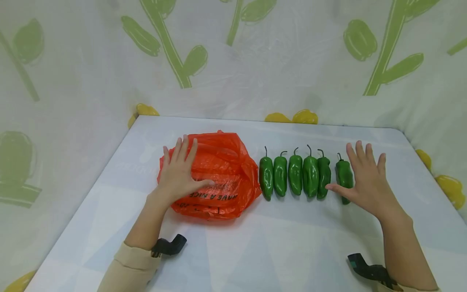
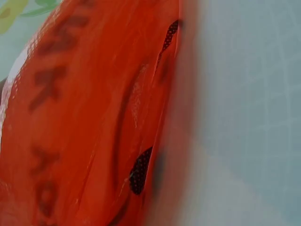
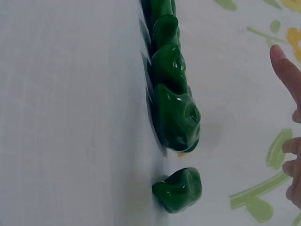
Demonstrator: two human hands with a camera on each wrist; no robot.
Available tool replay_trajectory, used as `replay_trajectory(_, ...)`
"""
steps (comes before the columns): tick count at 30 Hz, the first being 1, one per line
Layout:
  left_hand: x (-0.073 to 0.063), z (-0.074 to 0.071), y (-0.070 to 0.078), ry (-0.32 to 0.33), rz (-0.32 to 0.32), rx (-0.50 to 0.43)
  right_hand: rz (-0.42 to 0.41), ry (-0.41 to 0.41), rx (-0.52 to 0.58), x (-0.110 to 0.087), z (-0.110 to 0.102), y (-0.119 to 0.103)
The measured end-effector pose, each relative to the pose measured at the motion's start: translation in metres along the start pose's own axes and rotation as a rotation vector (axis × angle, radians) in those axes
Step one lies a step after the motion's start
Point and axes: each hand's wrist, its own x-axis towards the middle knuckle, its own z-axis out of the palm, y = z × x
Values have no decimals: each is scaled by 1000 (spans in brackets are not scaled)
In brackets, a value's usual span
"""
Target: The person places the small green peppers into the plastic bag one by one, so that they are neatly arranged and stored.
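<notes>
Holding nothing in either grip: both released, with left hand (image 1: 178,174) spread over the red bag (image 1: 224,164) and right hand (image 1: 370,184) beside the outlying pepper (image 1: 343,171). Appears mostly done with lining up: has five green peppers (image 1: 295,175) close together at the bag's 3 o'clock, leaves one apart, toward 3 o'clock. Cannot tell bag contents.

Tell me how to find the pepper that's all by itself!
On the pale table, find the crinkly red bag. Look right, past five green peppers side by side, toward the person's right hand. In the head view, it partly hides the lone pepper, set apart by the row's only wide gap.
</notes>
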Motion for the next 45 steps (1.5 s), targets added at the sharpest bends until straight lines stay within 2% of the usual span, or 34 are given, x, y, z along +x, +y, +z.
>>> replay_trajectory(6, 0, -3, -8, -1, -20, -48, -14, 33, 24, 2, 0, 4)
replay_trajectory(11, -2, -3, -17, 33, -42, -84, -13, 62, 67, 7, 2, 6)
replay_trajectory(21, -13, 3, -34, 60, -74, -188, 4, 50, 169, 10, 10, 14)
replay_trajectory(24, -15, 6, -38, 65, -92, -239, 12, 49, 220, 9, 11, 18)
replay_trajectory(28, -17, 9, -43, 67, -108, -329, 26, 51, 344, 8, 16, 23)
replay_trajectory(35, -17, 13, -49, 39, -183, -436, 181, -6, 504, 3, 20, 26)
replay_trajectory(41, -16, 19, -55, 16, -211, -429, 245, -18, 565, -1, 28, 33)
replay_trajectory(45, -17, 25, -62, 1, -243, -480, 283, -35, 583, -4, 33, 39)
